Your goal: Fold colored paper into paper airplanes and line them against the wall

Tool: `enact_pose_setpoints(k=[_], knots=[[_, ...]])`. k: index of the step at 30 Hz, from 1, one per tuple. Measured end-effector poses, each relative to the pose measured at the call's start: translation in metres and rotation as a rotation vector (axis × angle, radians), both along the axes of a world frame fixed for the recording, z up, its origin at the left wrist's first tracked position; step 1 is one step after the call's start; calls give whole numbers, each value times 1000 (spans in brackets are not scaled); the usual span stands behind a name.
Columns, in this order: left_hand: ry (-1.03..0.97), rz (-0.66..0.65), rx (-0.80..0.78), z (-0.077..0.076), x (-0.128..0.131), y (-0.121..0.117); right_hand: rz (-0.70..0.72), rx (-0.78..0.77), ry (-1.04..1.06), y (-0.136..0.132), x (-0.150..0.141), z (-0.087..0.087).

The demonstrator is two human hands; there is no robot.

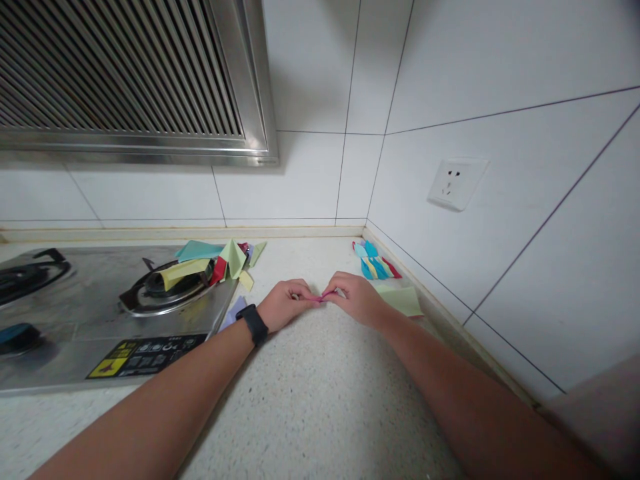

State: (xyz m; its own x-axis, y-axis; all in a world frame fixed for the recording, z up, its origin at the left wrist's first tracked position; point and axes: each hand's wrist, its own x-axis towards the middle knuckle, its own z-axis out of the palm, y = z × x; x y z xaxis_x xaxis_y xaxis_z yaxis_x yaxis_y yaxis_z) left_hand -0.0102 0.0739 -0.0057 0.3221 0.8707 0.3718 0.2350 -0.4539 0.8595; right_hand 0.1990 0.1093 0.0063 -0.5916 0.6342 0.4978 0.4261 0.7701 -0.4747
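Observation:
Between my two hands is a small piece of pink paper, narrow and apparently folded, just above the speckled countertop. My left hand, with a black watch on the wrist, pinches its left end. On the other end the thumb and fingers of my right hand are pressed together. Most of the paper is hidden by my fingertips. Beyond my right hand, folded pieces of blue, yellow and red paper lie by the wall. A pale green sheet lies partly behind my right wrist.
A steel gas stove fills the left side, with crumpled and folded coloured papers over its right burner and edge. A lilac paper lies by my left wrist. Above hangs a range hood. A socket is on the right wall.

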Motion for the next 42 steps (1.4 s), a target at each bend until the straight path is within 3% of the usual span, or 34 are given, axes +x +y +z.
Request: enact_pose_setpoints(k=[7, 14, 23, 30, 38, 42], knots=[[-9, 126, 50, 2, -1, 0, 29, -13, 0, -2, -2, 1], [-4, 155, 77, 3, 0, 1, 35, -32, 11, -3, -3, 2], [-77, 243, 12, 4, -1, 2, -67, -98, 120, -4, -3, 2], [-39, 116, -86, 0, 0, 0, -48, -380, 230, 1, -7, -10], [-110, 147, -113, -3, -1, 5, -64, -379, 206, 1, -6, -9], [-115, 95, -146, -2, 0, 3, -67, -391, 231, 0, -8, -8]])
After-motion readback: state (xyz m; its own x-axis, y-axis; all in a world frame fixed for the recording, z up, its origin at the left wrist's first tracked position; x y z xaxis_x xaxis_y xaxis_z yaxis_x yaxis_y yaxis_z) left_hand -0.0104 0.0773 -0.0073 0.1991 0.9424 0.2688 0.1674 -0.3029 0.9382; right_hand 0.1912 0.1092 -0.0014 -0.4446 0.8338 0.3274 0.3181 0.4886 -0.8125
